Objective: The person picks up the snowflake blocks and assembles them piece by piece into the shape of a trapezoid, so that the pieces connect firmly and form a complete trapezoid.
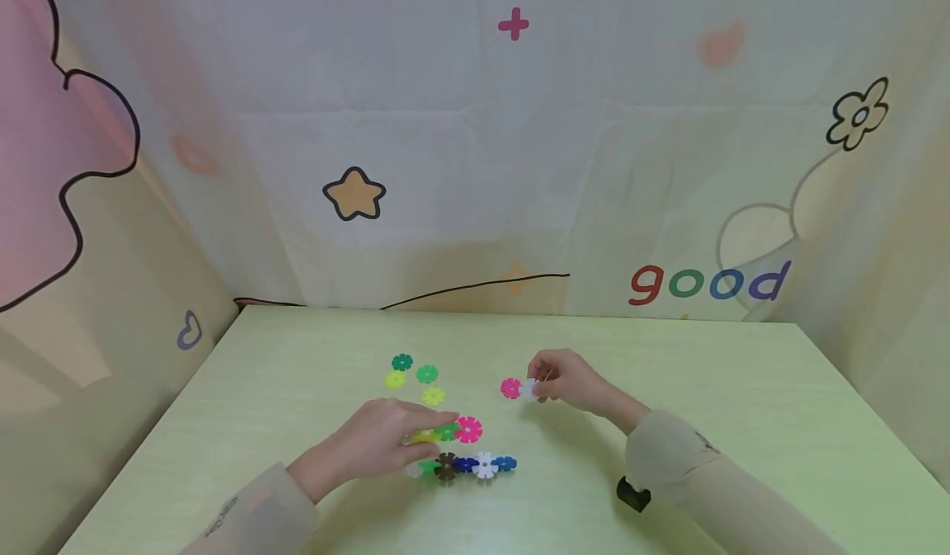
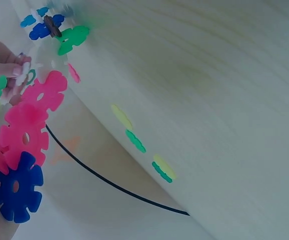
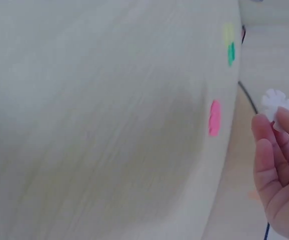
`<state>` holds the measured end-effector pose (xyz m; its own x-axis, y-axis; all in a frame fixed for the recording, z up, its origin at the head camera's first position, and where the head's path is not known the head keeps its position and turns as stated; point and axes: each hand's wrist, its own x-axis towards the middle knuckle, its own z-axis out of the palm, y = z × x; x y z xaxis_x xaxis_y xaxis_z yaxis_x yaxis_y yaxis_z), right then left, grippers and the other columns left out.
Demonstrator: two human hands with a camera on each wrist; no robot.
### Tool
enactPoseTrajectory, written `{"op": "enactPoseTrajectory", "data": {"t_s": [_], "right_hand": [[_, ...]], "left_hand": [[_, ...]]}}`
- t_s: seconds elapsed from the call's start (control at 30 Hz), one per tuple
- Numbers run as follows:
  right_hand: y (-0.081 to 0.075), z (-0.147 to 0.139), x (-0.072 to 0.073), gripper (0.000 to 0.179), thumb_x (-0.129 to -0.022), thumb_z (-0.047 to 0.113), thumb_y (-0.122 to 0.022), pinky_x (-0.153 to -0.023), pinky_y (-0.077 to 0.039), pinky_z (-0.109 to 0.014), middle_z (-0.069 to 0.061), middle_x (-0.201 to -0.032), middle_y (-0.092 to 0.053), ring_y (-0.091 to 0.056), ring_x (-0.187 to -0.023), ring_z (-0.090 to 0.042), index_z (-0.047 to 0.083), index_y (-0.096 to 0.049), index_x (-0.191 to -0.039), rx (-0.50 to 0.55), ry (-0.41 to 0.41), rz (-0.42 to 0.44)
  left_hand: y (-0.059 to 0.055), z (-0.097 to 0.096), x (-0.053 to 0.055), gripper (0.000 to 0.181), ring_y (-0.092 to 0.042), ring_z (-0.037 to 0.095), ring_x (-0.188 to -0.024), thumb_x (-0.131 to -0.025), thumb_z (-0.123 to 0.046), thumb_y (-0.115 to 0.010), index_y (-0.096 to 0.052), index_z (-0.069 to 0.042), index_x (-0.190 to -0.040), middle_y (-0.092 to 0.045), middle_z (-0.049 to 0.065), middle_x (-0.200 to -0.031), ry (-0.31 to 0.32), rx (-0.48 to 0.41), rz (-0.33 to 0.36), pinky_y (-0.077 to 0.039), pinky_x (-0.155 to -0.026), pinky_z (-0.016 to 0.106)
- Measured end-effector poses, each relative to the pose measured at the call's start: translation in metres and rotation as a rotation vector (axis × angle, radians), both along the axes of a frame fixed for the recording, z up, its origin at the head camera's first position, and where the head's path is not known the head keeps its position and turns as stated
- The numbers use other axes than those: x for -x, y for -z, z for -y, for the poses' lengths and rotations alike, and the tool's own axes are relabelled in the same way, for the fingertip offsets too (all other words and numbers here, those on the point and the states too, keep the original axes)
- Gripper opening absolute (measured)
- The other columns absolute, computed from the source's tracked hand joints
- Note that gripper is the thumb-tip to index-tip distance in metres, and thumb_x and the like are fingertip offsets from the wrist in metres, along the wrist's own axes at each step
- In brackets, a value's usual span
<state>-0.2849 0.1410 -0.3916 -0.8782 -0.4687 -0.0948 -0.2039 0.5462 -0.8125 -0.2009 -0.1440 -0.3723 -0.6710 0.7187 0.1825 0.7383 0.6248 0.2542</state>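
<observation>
Head view shows us, at lower centre, the left hand (image 1: 386, 438) gripping a linked row of yellow, green and pink notched plastic discs (image 1: 449, 432). Right of centre, we see the right hand (image 1: 573, 382) pinching a white notched plastic disc (image 1: 528, 389) beside a pink notched plastic disc (image 1: 510, 388).

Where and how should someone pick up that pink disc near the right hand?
Probably pinch the pink disc by its notched left rim, coming from above and left: it lies flat on the table, while the right hand holds a white disc close on its right.
</observation>
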Motion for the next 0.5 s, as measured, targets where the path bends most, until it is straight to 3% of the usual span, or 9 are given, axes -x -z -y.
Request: {"op": "enactPoseTrajectory", "data": {"t_s": [0.23,0.5], "right_hand": [[-0.009,0.007,-0.021,0.009,-0.083,0.005,-0.059,-0.064,-0.051,-0.029,-0.013,-0.082,-0.058,-0.059,-0.071,-0.018,0.0,-0.054,-0.088,0.134,-0.098,0.007],[-0.011,0.013,-0.036,0.011,-0.083,0.001,-0.057,-0.062,-0.052,-0.027,-0.013,-0.081,-0.058,-0.059,-0.072,-0.024,-0.006,-0.053,-0.091,0.17,-0.139,0.036]], "left_hand": [[0.002,-0.007,0.002,0.041,-0.062,0.009,-0.095,-0.082,-0.031,-0.061,-0.056,-0.019,-0.12,-0.063,-0.004,-0.11,-0.012,-0.029,0.004,-0.05,-0.078,0.025],[0.005,-0.012,0.005,0.041,-0.063,0.008,-0.092,-0.082,-0.03,-0.061,-0.055,-0.02,-0.121,-0.063,-0.003,-0.11,-0.008,-0.055,-0.028,-0.05,-0.074,0.023]]}}
